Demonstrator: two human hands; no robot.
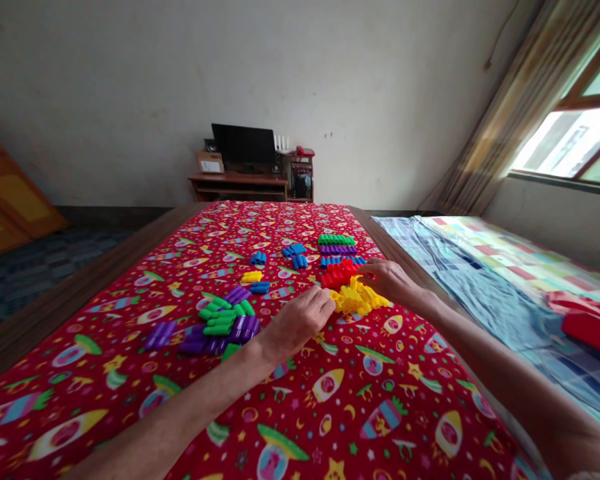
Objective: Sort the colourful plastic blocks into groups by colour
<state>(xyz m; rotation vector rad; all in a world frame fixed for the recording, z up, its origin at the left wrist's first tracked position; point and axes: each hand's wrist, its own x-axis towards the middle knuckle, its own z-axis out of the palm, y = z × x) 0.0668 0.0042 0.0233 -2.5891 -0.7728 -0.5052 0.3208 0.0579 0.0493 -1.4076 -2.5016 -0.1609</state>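
A pile of yellow plastic blocks (356, 300) lies on the red rocket-print cloth (360, 400). My left hand (300, 320) rests with curled fingers at the pile's left edge, fingertips touching a yellow block. My right hand (393, 280) reaches from the right, fingers closed over the pile's top. Just behind the yellow pile sits a red block cluster (339, 272). Rows of green blocks (336, 239) and purple blocks (338, 250) lie farther back.
A heap of green and purple blocks (220, 323) lies left of my left hand, with blue blocks (295, 253) and a yellow one (253, 276) beyond. A bed with patterned sheets (480, 267) runs along the right. A desk with a monitor (244, 150) stands at the far wall.
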